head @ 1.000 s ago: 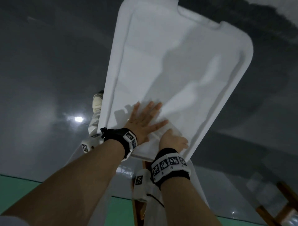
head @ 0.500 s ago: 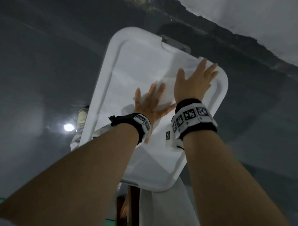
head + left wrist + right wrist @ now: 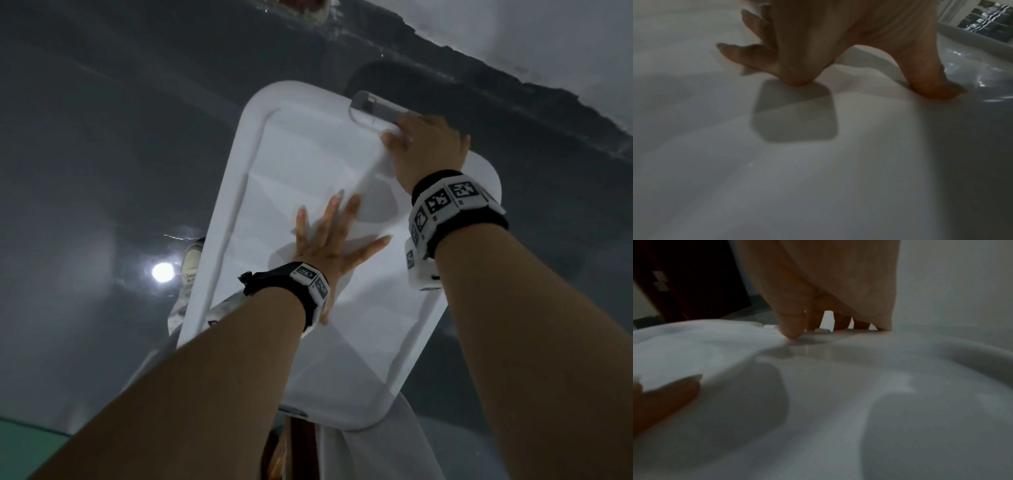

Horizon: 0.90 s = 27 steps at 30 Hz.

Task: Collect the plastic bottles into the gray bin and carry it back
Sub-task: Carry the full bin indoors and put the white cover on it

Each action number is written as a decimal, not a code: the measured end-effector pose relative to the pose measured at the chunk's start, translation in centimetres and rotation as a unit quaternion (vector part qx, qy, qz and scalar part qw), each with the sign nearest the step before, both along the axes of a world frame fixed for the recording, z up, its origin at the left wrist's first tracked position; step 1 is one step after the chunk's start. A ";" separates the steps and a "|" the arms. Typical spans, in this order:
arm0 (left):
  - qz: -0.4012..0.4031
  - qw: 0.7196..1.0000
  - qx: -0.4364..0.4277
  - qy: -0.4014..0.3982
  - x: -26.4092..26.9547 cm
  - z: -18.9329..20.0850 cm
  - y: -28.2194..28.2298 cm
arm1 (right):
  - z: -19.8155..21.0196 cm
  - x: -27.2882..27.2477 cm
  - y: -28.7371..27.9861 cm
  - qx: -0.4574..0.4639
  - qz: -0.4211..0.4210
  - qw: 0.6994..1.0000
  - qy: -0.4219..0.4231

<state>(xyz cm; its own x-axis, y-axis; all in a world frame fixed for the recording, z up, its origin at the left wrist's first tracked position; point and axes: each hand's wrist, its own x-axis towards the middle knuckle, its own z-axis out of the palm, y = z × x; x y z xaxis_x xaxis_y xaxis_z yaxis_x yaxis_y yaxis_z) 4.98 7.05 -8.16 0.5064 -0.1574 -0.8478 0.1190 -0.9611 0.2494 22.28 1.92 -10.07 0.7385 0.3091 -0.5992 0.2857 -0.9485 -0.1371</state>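
1. Your left hand (image 3: 334, 246) lies flat, fingers spread, on the middle of the white lid (image 3: 274, 178), gripping nothing.
2. Your right hand (image 3: 426, 150) curls over the lid's far edge, thumb on top, beside the gray latch (image 3: 371, 108).

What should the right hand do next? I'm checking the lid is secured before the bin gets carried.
Probably press the clear latch down. The right hand curls over the lid at its far edge by the latch, while the left hand lies flat on the lid.
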 end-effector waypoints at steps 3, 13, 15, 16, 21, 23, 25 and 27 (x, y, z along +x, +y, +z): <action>-0.001 1.000 -0.004 0.003 0.1 -0.1 -0.1 | -0.1 0.2 0.4 -0.024 0.005 1.000 -0.004; 0.038 0.999 -0.015 -0.005 -0.4 -1.1 -0.6 | -0.1 1.2 0.9 -0.012 -0.052 0.996 0.077; 0.038 0.999 -0.011 -0.006 -0.4 -1.3 -0.7 | 0.0 1.5 0.7 -0.004 -0.066 0.994 0.090; 0.038 0.999 -0.009 -0.008 -0.5 -1.3 -0.7 | 0.2 1.6 0.7 0.006 -0.075 0.993 0.091; 0.036 0.999 -0.003 -0.009 -0.5 -1.1 -0.8 | 0.6 1.0 0.9 0.056 -0.114 0.991 0.048; 0.030 1.000 0.006 -0.005 -0.3 -1.1 -1.0 | 0.5 0.6 0.9 0.068 -0.118 0.990 0.027; 0.025 1.000 0.012 0.000 -0.3 -1.1 -1.0 | 0.2 0.2 0.8 0.082 -0.115 0.990 0.015; 0.024 1.000 0.014 0.002 -0.2 -1.2 -1.1 | 0.0 -0.2 0.6 0.091 -0.095 0.991 0.013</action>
<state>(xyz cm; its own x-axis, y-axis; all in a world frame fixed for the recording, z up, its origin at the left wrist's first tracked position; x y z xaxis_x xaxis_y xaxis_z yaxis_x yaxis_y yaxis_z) 4.75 6.00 -9.33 0.5091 -0.1089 -0.8538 0.1656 -0.9610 0.2213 22.13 2.48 -10.08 0.7783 0.2702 -0.5667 0.0981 -0.9439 -0.3154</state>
